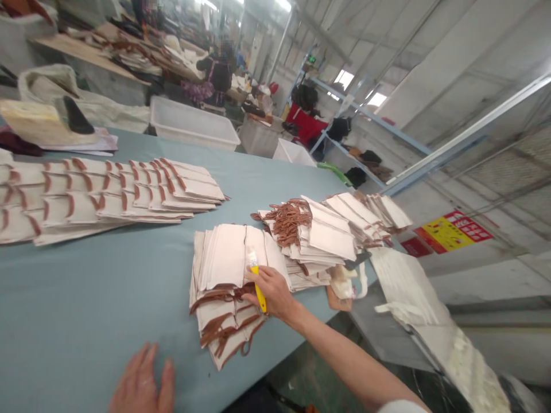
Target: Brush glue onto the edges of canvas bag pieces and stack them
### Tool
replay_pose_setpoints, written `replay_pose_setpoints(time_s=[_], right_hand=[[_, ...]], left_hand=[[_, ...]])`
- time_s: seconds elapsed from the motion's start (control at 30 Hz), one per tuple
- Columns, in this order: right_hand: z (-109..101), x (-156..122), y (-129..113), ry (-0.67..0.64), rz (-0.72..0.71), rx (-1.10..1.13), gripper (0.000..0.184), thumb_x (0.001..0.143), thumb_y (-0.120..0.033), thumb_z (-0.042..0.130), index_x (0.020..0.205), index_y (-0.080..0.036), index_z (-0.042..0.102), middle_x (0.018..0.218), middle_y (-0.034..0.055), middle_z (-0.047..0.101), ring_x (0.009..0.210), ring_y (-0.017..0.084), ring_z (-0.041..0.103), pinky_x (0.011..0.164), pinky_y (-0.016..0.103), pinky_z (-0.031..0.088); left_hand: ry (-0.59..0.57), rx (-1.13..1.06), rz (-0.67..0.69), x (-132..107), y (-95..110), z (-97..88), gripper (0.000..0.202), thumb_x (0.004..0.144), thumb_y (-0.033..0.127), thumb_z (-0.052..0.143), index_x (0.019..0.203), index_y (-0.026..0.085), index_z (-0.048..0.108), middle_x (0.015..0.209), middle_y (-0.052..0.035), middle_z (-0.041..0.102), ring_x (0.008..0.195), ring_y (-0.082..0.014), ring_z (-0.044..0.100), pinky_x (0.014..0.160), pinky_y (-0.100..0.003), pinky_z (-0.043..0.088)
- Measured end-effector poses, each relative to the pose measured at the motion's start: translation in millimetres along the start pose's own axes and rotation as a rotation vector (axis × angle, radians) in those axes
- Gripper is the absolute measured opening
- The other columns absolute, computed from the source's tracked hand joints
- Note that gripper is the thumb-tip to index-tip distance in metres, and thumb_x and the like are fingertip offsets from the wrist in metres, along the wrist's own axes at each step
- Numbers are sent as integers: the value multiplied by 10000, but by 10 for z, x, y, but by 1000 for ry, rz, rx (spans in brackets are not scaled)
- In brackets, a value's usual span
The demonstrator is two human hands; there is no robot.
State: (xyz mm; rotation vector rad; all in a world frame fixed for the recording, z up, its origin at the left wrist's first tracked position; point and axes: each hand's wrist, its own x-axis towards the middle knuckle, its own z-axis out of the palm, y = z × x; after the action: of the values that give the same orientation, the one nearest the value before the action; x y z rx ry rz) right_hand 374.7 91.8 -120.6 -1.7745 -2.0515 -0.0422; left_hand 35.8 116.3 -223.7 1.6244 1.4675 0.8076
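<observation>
My right hand (275, 291) grips a small paintbrush (260, 289) with a yellow handle and pale bristles. Its bristle end lies over a stack of cream fabric pieces (226, 255) with brown trim and loops along their lower edges. The fingers also seem to rest against that stack. At the lower left, my left hand (144, 383) is held low by the blue-green tabletop (107, 304), fingers stretched out and thumb apart, with nothing in it. Whether it touches the surface I cannot tell.
Overlapping rows of similar brown-edged pieces (107, 192) lie at the left. More stacks (331, 232), one topped with bunched brown straps (293, 221), stand to the right. A white bin (193, 126) sits beyond the table. Farther back, a person (219, 71) is among cluttered benches.
</observation>
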Motion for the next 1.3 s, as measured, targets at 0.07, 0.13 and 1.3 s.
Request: replay_pose_setpoints(time_s=[0.07,0.13,1.3], right_hand=[[-121,-130,-126,56,20,-2,284,1011,-293,707,1281,-216,668,1330,186,779,1190,297,758,1020,474,633],[-295,-222,-259,120,9,10,264,1037,-217,639,1300,-218,651,1346,175,776,1193,264,767,1031,442,636],[-2084,-80,208,636,-303,181,324,957,-56,635,1244,-205,626,1253,192,817,1084,243,830,911,365,692]], left_hand=[[-233,-261,-213,-83,412,215,563,780,577,750,1173,174,747,1328,-227,779,1346,-478,673,1240,-655,414],[-290,-341,-260,-70,755,452,618,769,678,726,1180,217,754,1207,-143,841,1143,-407,791,1092,-562,581],[284,-23,349,238,3079,249,479,880,427,646,1322,250,699,1109,-41,759,675,-171,628,581,-283,553]])
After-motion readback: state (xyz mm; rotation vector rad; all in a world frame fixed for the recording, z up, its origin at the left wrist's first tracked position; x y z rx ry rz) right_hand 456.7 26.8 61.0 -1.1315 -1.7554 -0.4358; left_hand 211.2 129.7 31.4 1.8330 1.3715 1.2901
